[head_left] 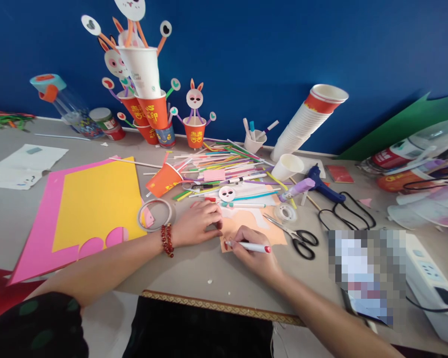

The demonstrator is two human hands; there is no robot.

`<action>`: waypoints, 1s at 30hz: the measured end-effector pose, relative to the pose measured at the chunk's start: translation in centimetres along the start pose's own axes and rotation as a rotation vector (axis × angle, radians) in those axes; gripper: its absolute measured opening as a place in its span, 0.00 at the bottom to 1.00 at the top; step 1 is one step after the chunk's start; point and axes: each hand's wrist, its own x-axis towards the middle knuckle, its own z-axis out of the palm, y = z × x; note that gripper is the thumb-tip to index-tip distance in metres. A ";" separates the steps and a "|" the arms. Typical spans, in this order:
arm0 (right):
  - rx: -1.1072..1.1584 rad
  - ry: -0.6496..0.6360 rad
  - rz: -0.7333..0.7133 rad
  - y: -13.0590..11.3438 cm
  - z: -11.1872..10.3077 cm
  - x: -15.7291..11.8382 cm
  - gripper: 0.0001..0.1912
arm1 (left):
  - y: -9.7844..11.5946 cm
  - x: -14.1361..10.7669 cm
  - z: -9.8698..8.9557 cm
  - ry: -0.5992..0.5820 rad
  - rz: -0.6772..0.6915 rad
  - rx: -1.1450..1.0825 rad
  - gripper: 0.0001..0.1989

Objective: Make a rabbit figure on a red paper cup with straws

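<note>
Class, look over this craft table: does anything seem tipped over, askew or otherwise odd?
Yes. Beyond the left hand, an orange cup lies on its side beside the loose coloured sticks, while the decorated cup behind stands upright. The tall cup stack also appears to lean right, though the camera angle may exaggerate that.

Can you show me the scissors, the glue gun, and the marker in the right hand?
Scissors (294, 234): head view, where blades meet handles.
Hot glue gun (322, 187): head view, on its blue body.
White marker (253, 246): head view, on its barrel.
</note>
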 end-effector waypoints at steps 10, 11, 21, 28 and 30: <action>0.014 0.002 0.001 0.4 0.1 -0.1 0.09 | -0.1 0.0 0.1 0.006 -0.001 0.001 0.10; 0.017 0.004 0.008 0.4 0.1 -0.2 0.09 | 0.0 0.0 0.1 0.007 -0.003 0.001 0.10; 0.009 0.022 -0.017 0.3 0.1 0.0 0.09 | 0.0 -0.1 0.1 0.009 -0.002 0.007 0.10; -0.001 0.018 -0.005 0.3 0.1 0.0 0.09 | -0.1 -0.1 0.1 0.011 -0.005 -0.003 0.09; -0.005 0.013 -0.010 0.4 0.1 -0.1 0.10 | -0.1 -0.1 0.1 0.011 -0.008 -0.001 0.09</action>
